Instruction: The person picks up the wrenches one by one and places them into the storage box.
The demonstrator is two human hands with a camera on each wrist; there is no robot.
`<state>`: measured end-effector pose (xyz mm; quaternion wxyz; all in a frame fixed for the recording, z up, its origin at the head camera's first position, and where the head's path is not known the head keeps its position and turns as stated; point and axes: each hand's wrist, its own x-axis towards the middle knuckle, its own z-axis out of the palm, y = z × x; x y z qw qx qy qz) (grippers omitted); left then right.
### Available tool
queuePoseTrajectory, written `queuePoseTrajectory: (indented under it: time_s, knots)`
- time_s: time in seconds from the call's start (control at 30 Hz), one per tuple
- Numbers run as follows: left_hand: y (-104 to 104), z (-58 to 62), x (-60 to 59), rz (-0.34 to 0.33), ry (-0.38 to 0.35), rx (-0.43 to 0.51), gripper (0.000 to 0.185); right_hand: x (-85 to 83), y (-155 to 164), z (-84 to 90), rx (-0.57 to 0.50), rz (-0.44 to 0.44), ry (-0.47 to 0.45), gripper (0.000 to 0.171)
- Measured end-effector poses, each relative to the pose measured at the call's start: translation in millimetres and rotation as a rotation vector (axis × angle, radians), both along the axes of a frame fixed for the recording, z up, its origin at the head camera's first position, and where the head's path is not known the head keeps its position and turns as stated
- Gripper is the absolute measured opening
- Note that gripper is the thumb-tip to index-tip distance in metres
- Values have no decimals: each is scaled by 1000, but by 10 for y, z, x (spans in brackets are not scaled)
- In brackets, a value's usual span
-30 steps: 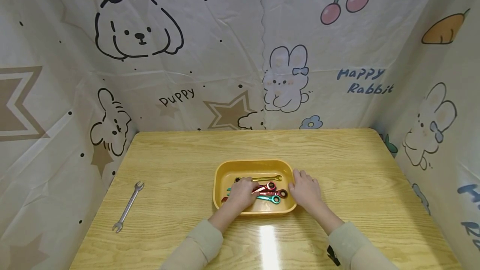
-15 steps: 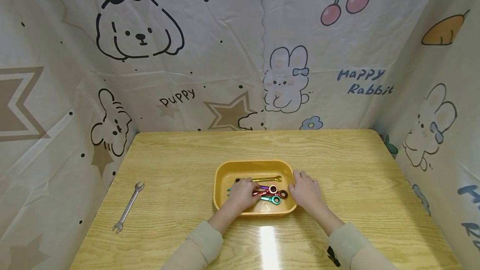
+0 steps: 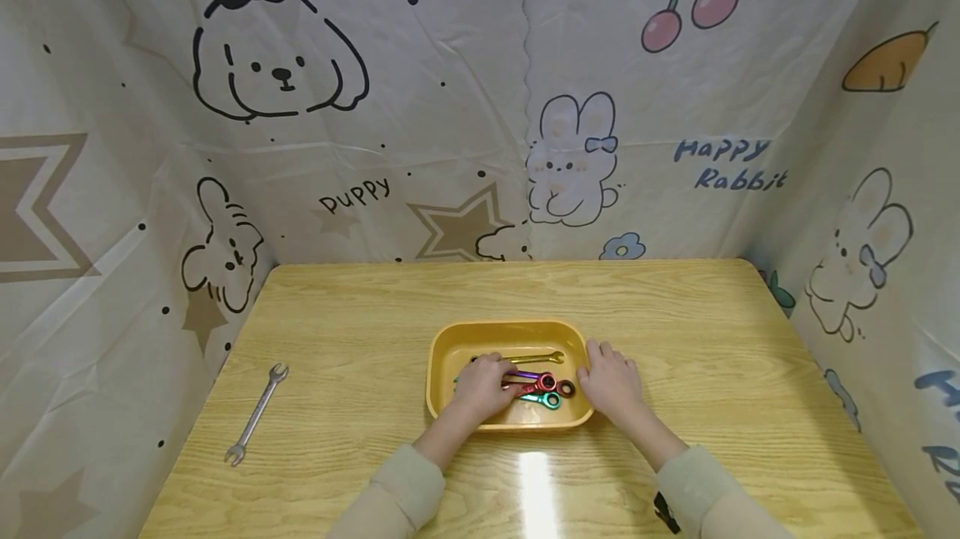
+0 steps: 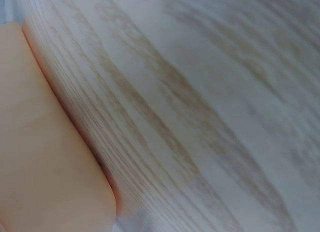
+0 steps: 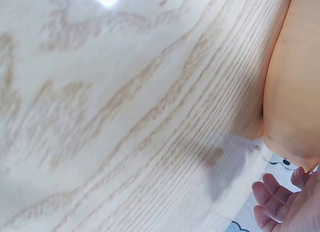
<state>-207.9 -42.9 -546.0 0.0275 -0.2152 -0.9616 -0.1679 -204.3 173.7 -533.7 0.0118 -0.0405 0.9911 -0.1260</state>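
My left hand (image 3: 483,385) curls over colored wrenches (image 3: 542,383) in the yellow tray (image 3: 442,356); my right hand (image 3: 611,378) rests flat against its right rim, steadying it. Best pinch one handle, lifting straight up.

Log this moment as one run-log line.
left hand: grips wrenches in yellow tray | right hand: rests on tray edge | silver wrench: on table

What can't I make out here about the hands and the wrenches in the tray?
- Head view: left hand covers the wrench handles, so which wrench it holds is unclear.
- Head view: wrench sizes are too small to read.
- Left wrist view: shows only the tray wall and table; no fingers.
- Right wrist view: right hand is cut off by the edge.
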Motion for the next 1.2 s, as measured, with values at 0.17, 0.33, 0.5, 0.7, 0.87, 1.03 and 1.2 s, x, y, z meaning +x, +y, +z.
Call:
queuePoseTrajectory:
  time_s: [0.17,0.33,0.5,0.7,0.87,1.03,1.2]
  knots:
    - [-57,30,-4,29,28,60,25,1,0,-8,2,-3,-5,31]
    - [-136,90,-13,39,82,69,26,4,-3,-9,-3,-5,-6,29]
    - [-222,147,-36,34,214,102,26,6,-4,-7,-1,-6,-10,31]
    - [-345,212,-73,47,286,114,29,5,-6,-9,1,-3,1,30]
    - [-449,264,-86,89,300,86,32,2,-4,-14,1,-2,13,28]
    - [-539,277,-103,134,307,118,34,5,-2,-11,-2,-2,8,29]
    - [-628,265,-120,167,362,192,31,7,-2,3,-3,0,1,30]
